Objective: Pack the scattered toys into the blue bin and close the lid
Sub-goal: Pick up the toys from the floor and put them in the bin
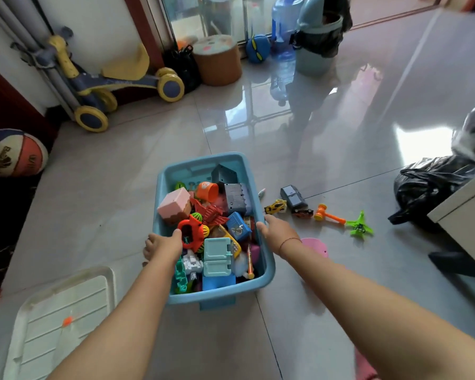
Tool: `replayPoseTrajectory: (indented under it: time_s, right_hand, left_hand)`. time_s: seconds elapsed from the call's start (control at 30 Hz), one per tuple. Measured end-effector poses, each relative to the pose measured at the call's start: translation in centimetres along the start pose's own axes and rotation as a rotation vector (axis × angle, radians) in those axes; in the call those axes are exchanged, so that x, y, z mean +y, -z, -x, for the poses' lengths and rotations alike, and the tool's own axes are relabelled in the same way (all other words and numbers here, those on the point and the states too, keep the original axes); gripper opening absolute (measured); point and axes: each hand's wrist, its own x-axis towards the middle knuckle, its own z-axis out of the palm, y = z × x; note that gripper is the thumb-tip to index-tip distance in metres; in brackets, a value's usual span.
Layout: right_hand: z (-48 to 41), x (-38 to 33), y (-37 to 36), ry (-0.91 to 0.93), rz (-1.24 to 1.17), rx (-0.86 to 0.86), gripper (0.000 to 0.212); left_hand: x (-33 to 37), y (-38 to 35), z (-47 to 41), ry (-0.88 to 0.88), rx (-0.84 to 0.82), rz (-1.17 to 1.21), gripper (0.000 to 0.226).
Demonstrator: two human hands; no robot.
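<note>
The blue bin stands open on the tiled floor, filled with several plastic toys. My left hand grips its left rim and my right hand grips its right rim. The white lid lies flat on the floor at the lower left. To the right of the bin lie a yellow toy car, a grey block, a dark red car, an orange toy hammer and a green toy plane. A pink piece shows just behind my right wrist.
A basketball sits at the far left and a yellow ride-on scooter leans by the wall. A black bag and a white furniture corner stand at the right. A stool and a bin are at the back.
</note>
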Motion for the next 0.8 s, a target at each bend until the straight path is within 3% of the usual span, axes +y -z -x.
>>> replayPoseTrajectory:
  time_s: [0.07,0.13,0.23,0.3,0.43,0.57,0.67,0.8]
  right_hand:
    - [-0.2,0.9,1.8,0.033,0.115,-0.115,0.052]
    - [-0.7,2.4,4.0,0.076,0.217,-0.190,0.061]
    - [-1.9,6.2,8.0,0.093,0.338,-0.166,0.058]
    - [-2.7,9.5,10.4,0.047,0.343,-0.114,0.059]
    - [-5.2,17.7,12.2,-0.044,0.380,0.010,0.077]
    - [-7.4,24.0,10.3,-0.173,0.454,0.079,0.088]
    - [-8.2,26.4,9.3,-0.229,0.456,0.082,0.088]
    - [-8.2,27.6,7.7,-0.269,0.417,0.039,0.081]
  left_hand:
    - [2.9,-0.8,1.8,-0.140,0.129,-0.103,0.073]
    - [6.5,-2.5,4.2,-0.420,0.204,-0.115,0.068]
    - [11.9,-7.3,8.4,-0.809,0.107,-0.118,0.063]
    - [14.2,-11.3,10.4,-0.976,-0.015,-0.119,0.059]
    - [14.5,-19.9,10.0,-1.027,-0.240,-0.312,0.058]
    - [13.3,-26.4,7.9,-1.093,-0.347,-0.637,0.062]
    - [13.0,-29.8,7.3,-1.220,-0.371,-0.815,0.063]
    - [13.8,-33.1,7.3,-1.239,-0.433,-0.901,0.068]
